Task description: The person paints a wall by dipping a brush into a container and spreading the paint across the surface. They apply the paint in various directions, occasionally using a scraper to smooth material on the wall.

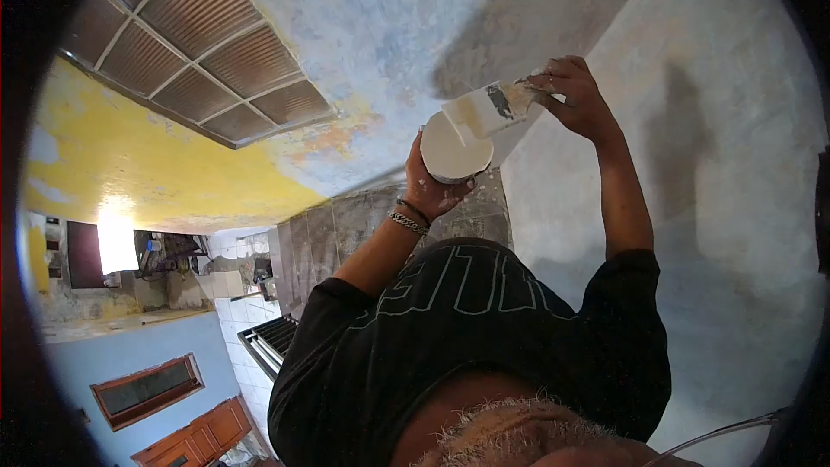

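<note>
Black shirt's (pixel 484 337) lettering illegible; hands (pixel 435 188) (pixel 577 97) grip tub (pixel 454 153) and scraper (pixel 486 110).

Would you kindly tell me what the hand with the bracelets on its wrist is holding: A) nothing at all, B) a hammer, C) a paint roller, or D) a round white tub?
D: the left hand, with bracelets on its wrist, grips a round white tub, while the right hand holds a wide putty knife over it.

Corrugated ceiling panels (pixel 207 60), yellow wall patch (pixel 130 164), wooden cabinets (pixel 203 437), white tiles (pixel 246 311).
</note>
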### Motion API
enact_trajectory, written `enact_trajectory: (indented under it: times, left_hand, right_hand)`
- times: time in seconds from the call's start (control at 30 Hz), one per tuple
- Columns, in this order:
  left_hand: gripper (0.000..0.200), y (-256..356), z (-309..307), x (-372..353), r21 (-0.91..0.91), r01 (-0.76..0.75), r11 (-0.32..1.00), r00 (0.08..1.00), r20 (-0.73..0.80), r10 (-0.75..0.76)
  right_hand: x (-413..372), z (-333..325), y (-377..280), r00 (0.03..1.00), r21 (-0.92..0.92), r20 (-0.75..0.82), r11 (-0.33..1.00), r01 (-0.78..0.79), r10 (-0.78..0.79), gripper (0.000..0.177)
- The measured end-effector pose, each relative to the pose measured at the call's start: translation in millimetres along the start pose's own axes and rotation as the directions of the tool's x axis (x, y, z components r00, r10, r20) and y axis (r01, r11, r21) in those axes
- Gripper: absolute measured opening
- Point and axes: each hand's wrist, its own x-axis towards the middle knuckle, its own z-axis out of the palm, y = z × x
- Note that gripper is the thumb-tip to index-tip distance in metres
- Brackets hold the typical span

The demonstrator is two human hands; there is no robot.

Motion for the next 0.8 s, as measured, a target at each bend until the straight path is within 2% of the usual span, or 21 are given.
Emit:
enact_trajectory:
  times: [0.13, 0.2, 0.27, 0.33, 0.4, 0.43, 0.5, 0.53, 0.6, 0.63, 0.7, 0.8]
  left_hand:
    - [0.054, 3, -6, 1, -0.002, -0.020, 1.000, 1.000, -0.001, 0.020]
    - [0.053, 4, -9, -1, -0.026, -0.012, 1.000, 0.999, -0.033, 0.011]
    - [0.053, 6, -15, 0, -0.020, -0.025, 0.999, 0.999, -0.024, 0.025]
    - [0.053, 7, -23, 4, -0.019, -0.042, 0.999, 0.999, -0.016, 0.042]
    - [0.054, 8, -33, 10, 0.174, -0.134, 0.976, 0.990, -0.019, 0.139]
    - [0.054, 8, -29, 9, 0.161, -0.134, 0.978, 0.989, -0.038, 0.142]
    - [0.055, 11, -21, 3, 0.101, -0.082, 0.992, 0.994, 0.075, 0.074]
    - [0.056, 11, -20, 5, 0.042, -0.078, 0.996, 0.997, 0.016, 0.077]
    - [0.058, 7, -13, 5, 0.305, -0.296, 0.905, 0.950, -0.003, 0.311]
    - [0.058, 8, -14, 3, 0.296, -0.292, 0.909, 0.949, -0.028, 0.314]
    - [0.060, 15, -16, 3, 0.120, -0.119, 0.986, 0.992, -0.019, 0.122]
    - [0.061, 14, -19, 2, 0.115, -0.134, 0.984, 0.990, -0.040, 0.139]
  right_hand:
    - [-2, 4, 14, 0.999, -0.047, 0.026, 0.998, 0.043, -0.042, 0.028]
    - [-6, 2, 18, 0.998, -0.036, 0.060, 0.999, -0.003, 0.005, 0.028]
    - [-10, 5, 25, 1.000, -0.032, -0.014, 0.999, -0.021, 0.020, 0.027]
    - [-12, 5, 25, 0.997, -0.031, 0.003, 0.997, -0.078, 0.078, 0.028]
    - [-12, 2, 22, 0.994, -0.015, -0.056, 0.995, -0.095, 0.094, 0.028]
    - [-12, -1, 20, 0.994, -0.001, -0.039, 0.995, -0.098, 0.098, 0.028]
    - [-9, -4, 11, 0.999, -0.066, -0.045, 0.998, -0.006, 0.003, 0.029]
    - [-8, -2, 3, 0.994, 0.016, -0.044, 0.995, -0.097, 0.098, 0.026]
    - [-9, 1, -4, 0.982, 0.101, -0.074, 0.981, -0.164, 0.172, 0.026]
    - [-9, 3, -7, 0.982, 0.117, -0.054, 0.978, -0.172, 0.179, 0.026]
    - [-6, 3, -11, 0.997, -0.075, -0.075, 0.997, -0.023, 0.017, 0.026]
    - [-4, 7, -9, 0.999, -0.073, -0.027, 0.997, -0.038, 0.036, 0.026]
